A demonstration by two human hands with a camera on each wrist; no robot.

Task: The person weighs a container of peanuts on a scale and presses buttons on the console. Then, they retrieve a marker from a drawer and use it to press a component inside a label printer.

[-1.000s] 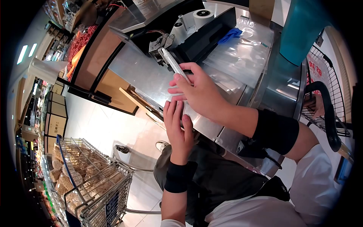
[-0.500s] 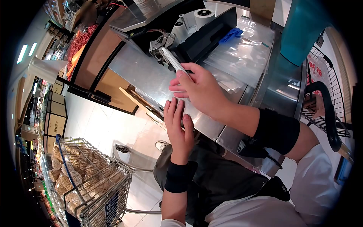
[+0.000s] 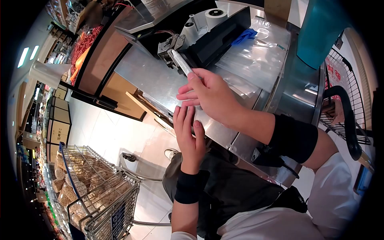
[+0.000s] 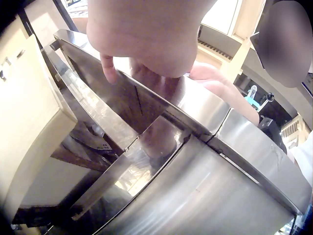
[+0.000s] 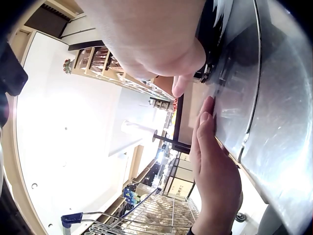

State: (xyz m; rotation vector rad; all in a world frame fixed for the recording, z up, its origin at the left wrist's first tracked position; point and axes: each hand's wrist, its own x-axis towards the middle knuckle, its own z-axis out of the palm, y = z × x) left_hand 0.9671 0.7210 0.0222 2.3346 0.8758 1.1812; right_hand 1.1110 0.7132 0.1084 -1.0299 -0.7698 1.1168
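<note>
Right hand point(image 3: 218, 98): thumb and index finger pinched the white strip; the remaining fingers pointed out, apart from it.
White strip point(image 3: 181, 62): ran from the metal mechanism point(image 3: 171, 47) to the right hand's fingertips; any print was unreadable.
Left hand point(image 3: 190, 144): held nothing; fingers extended upward, thumb apart, near the right hand's lower fingers.
White roll point(image 3: 216, 22): stood beyond the mechanism; dark ring on its end, lettering not legible.
Clear bags point(image 3: 260, 60): lay flat on the steel counter point(image 3: 138, 68).
Cart plate point(image 3: 118, 220): dark blue, pale lettering, too small to read.
Red print point(image 3: 334, 72): large characters inside the far basket, not legible.
Cabinet panel point(image 3: 60, 130): dark characters, too small to read.
</note>
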